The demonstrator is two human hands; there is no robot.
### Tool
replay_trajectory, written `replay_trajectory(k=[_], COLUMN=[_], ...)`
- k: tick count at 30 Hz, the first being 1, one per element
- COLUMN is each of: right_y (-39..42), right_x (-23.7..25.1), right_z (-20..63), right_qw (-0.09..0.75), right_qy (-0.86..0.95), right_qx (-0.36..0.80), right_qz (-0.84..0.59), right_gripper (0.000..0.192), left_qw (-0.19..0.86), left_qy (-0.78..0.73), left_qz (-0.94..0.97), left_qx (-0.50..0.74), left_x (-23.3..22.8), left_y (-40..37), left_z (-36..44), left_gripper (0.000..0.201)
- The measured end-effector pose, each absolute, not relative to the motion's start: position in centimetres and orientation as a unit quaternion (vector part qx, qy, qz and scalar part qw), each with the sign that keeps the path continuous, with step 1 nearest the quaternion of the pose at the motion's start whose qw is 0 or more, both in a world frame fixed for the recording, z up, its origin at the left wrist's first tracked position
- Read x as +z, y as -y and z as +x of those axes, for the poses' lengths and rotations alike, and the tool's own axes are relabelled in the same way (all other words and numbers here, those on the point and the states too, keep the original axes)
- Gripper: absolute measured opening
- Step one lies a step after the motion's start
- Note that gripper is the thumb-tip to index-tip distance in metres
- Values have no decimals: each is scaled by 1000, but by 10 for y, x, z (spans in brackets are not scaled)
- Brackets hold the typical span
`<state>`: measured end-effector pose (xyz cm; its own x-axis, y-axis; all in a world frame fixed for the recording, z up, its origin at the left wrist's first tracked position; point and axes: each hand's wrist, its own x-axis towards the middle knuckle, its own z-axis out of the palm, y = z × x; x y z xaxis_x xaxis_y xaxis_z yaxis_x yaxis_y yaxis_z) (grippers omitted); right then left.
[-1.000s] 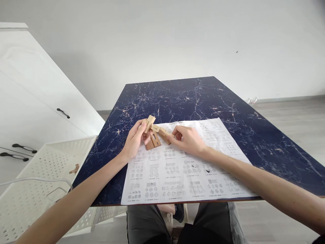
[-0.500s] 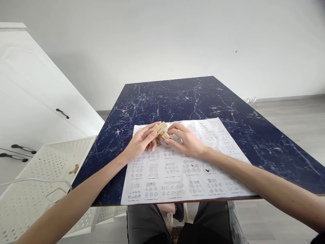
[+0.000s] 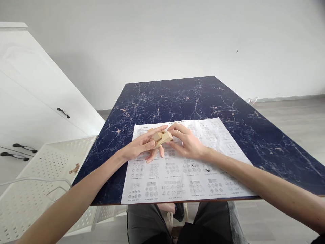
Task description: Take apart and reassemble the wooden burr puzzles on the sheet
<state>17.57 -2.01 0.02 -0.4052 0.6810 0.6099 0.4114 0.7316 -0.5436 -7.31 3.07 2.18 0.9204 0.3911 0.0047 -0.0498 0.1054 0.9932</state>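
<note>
A small pale wooden interlocking puzzle, made of notched blocks, is held above the printed sheet. My left hand grips it from the left, thumb on the near side and forefinger stretched along the far side; its lower fingers hang spread below. My right hand is at the puzzle's right end, with bent fingers and thumb closed about it. Part of the wood behind the left fingers is hidden. Rows of small line drawings cover the sheet, which lies beneath both hands.
The dark blue marbled table extends away toward the wall. At the lower left stands a white perforated basket, with a small wooden piece inside and a white cable across it. A white cabinet rises at the left.
The puzzle has been turned, and its notched side now faces up. The left lower fingers have spread downward, and the lettered wooden face seen below the puzzle is out of sight.
</note>
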Motion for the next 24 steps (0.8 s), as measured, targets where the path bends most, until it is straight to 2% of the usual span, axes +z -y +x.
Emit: replay_trajectory(k=[4, 8, 12, 19, 24], right_y=[20, 20, 16, 7, 5], right_x=[1, 1, -2, -13, -17], right_z=[177, 178, 180, 182, 183], right_qw=[430, 440, 448, 431, 403], right_qy=[832, 816, 788, 744, 742], right_qx=[140, 123, 136, 142, 134], right_qz=[-323, -355, -400, -491, -519], right_gripper=[11, 16, 15, 22, 28], left_qw=[687, 577, 492, 306, 163], left_qy=[-147, -231, -277, -380, -466], left_qz=[688, 737, 774, 775, 792], left_qx=[183, 267, 286, 402, 359], left_x=[22, 21, 20, 20, 18], left_y=[-28, -19, -7, -14, -22], left_z=[-73, -68, -62, -63, -68], left_gripper=[84, 87, 90, 55, 47])
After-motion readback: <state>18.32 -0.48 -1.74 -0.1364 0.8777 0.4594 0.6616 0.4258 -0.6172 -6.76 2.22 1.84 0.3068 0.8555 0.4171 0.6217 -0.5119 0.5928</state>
